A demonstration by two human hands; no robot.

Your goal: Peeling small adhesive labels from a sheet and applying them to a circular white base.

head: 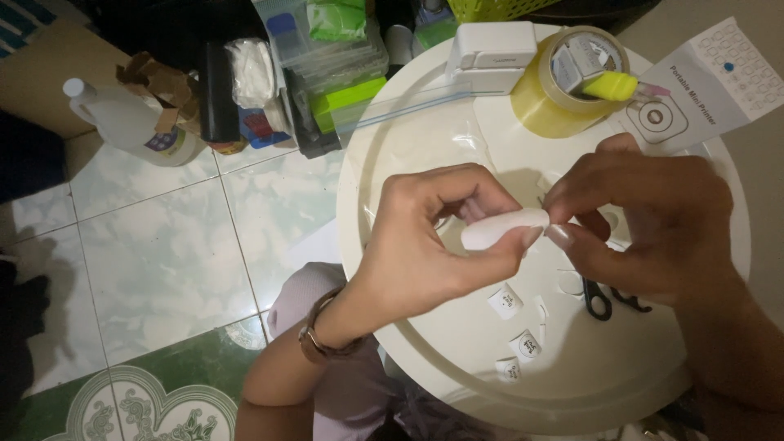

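Observation:
My left hand (433, 237) pinches a small white oblong object (498, 229) between thumb and fingers above a round white table (425, 139). My right hand (645, 224) meets it from the right, thumb and fingertips touching the object's right end. Whether the right hand grips the object or only picks at its tip is unclear. A watch with a brown strap sits on my left wrist (318, 335).
Three small curled white stickers (516, 339) and black scissors (604, 298) lie on the table under my hands. At the back stand a clear tape roll (555, 98), a yellow highlighter (616, 84), a small white device (490, 53) and a paper leaflet (710, 90). Left, on the tiled floor: a white bottle (131, 122) and boxes.

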